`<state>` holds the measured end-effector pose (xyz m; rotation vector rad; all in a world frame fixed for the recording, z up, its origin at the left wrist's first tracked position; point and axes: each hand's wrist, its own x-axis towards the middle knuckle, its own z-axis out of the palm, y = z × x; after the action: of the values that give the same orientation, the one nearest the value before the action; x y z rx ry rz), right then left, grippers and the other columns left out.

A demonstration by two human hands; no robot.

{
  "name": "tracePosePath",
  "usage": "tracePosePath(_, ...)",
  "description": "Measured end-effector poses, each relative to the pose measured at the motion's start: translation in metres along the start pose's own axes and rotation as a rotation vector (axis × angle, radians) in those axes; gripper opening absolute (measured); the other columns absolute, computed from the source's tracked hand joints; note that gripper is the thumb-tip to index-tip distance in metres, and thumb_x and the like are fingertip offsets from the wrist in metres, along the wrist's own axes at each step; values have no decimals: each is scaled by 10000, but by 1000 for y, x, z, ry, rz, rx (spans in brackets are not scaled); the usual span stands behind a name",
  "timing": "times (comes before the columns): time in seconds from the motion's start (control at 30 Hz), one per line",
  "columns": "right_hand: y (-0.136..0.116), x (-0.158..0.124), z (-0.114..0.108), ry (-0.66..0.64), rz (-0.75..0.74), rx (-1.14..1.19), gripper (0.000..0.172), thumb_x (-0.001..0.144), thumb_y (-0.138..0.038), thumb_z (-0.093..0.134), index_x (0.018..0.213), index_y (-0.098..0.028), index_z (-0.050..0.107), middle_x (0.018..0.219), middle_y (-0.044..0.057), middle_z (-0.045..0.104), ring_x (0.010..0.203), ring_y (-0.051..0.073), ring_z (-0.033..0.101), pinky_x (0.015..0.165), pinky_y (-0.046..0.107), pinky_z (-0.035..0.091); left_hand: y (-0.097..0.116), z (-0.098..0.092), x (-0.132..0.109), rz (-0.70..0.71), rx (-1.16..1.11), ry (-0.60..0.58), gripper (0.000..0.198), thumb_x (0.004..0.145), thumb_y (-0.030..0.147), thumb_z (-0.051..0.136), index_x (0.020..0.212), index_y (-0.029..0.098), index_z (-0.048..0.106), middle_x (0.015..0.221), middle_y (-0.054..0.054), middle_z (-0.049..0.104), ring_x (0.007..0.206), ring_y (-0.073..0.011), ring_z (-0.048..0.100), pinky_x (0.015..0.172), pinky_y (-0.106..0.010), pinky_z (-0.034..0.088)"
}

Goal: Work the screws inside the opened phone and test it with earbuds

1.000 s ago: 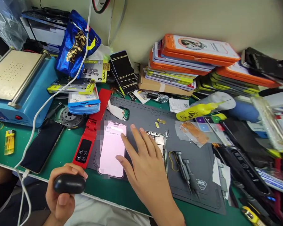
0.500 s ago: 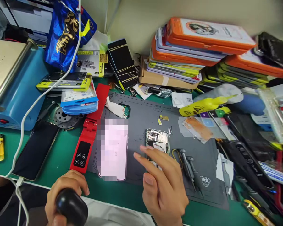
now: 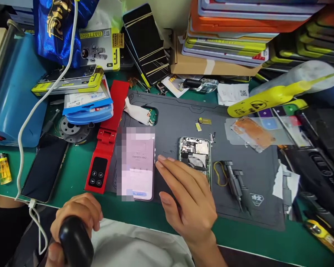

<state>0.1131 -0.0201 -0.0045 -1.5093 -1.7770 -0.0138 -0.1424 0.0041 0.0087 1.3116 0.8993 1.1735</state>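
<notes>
My left hand (image 3: 78,218) is closed round a black rounded case (image 3: 75,241) at the bench's near edge. My right hand (image 3: 187,196) lies over the grey work mat (image 3: 180,122) with fingers stretched out, fingertips at the right edge of a lit phone (image 3: 138,167) showing a pale pink screen. Just right of those fingers lies an opened phone body (image 3: 196,155) with its inner parts showing. The hand holds nothing.
A red folding device (image 3: 107,144) lies left of the lit phone. A dark phone (image 3: 44,168) on a white cable (image 3: 39,107), a yellow lighter (image 3: 2,168), a blue heating machine (image 3: 13,92), screwdrivers (image 3: 235,181), a yellow bottle (image 3: 269,96) and stacked boxes (image 3: 225,40) surround the mat.
The view has dropped and moved closer. My right hand went from above the opened phone back left to the lit phone's edge. The phone's screen shows a new panel. My left hand keeps the case.
</notes>
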Motion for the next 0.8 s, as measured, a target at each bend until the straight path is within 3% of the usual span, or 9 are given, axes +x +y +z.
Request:
tracePosePath(0.2, -4, -6, -6, -63, -76, -59, 432, 1191, -391, 419, 1274, -140, 760, 1328, 154, 770, 1302, 257, 694, 1090, 439, 525, -7, 0, 0, 11, -99, 16, 757, 1048, 854, 319, 863, 213, 678, 629, 22, 616, 587, -129, 604, 585, -287, 500)
tracePosePath(0.53, -5, -19, -11, -7, -51, -8, 245, 1089, -165, 559, 1153, -168, 796, 1215, 106, 796, 1192, 235, 729, 1022, 407, 572, -6, -5, 5, -77, -191, -29, 654, 1041, 803, 453, 826, 215, 640, 616, 19, 622, 586, -148, 601, 585, -310, 471)
tracePosePath(0.8, -7, -20, -8, -67, -140, 86, 216, 1029, -156, 594, 1118, -153, 791, 1189, 111, 791, 1192, 233, 692, 994, 406, 567, -6, -7, 7, -92, -257, -35, 606, 1026, 762, 523, 807, 207, 631, 592, 14, 605, 586, -156, 602, 576, -314, 463)
